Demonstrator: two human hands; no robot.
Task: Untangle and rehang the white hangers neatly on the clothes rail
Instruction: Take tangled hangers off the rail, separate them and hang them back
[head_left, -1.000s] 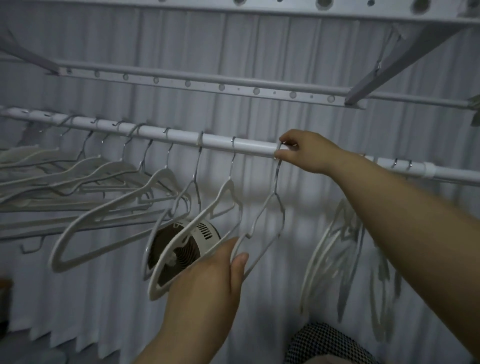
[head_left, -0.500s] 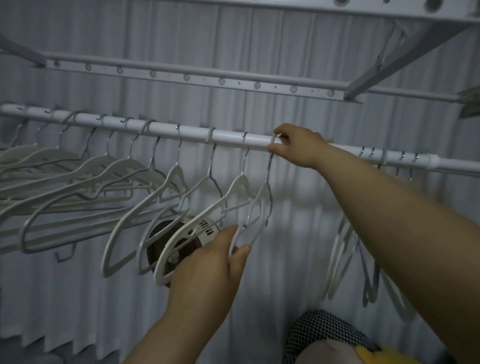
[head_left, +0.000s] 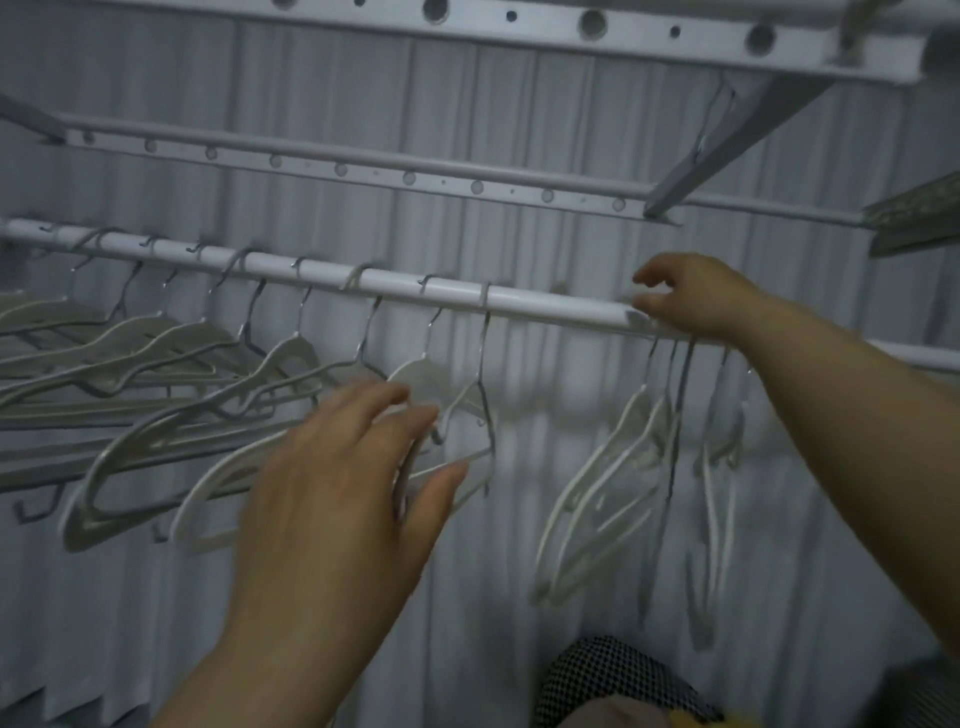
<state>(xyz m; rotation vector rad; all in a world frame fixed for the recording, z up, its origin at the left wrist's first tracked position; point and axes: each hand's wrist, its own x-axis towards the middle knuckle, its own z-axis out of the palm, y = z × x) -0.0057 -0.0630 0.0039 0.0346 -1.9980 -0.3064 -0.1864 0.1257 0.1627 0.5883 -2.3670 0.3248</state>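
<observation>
A white clothes rail (head_left: 545, 302) runs across the view, sloping down to the right. Several white hangers (head_left: 156, 395) with metal hooks hang spaced along its left part. The last of them (head_left: 480, 395) hangs just right of my left hand (head_left: 337, 499), which is open with spread, blurred fingers in front of the hanger bodies. A bunch of several more hangers (head_left: 608, 493) hangs close together further right. My right hand (head_left: 691, 299) rests on the rail above that bunch with finger and thumb apart. It hides their hooks.
A pleated white curtain (head_left: 519, 239) hangs behind the rail. Two perforated bars (head_left: 363, 174) cross above, and a diagonal bracket (head_left: 727, 140) comes down at the upper right. Checkered fabric (head_left: 613, 675) lies at the bottom.
My left hand has let go of the hanger's lower edge and spread open. My right hand has left that hanger's hook and slid right along the rail to the bunched hangers.
</observation>
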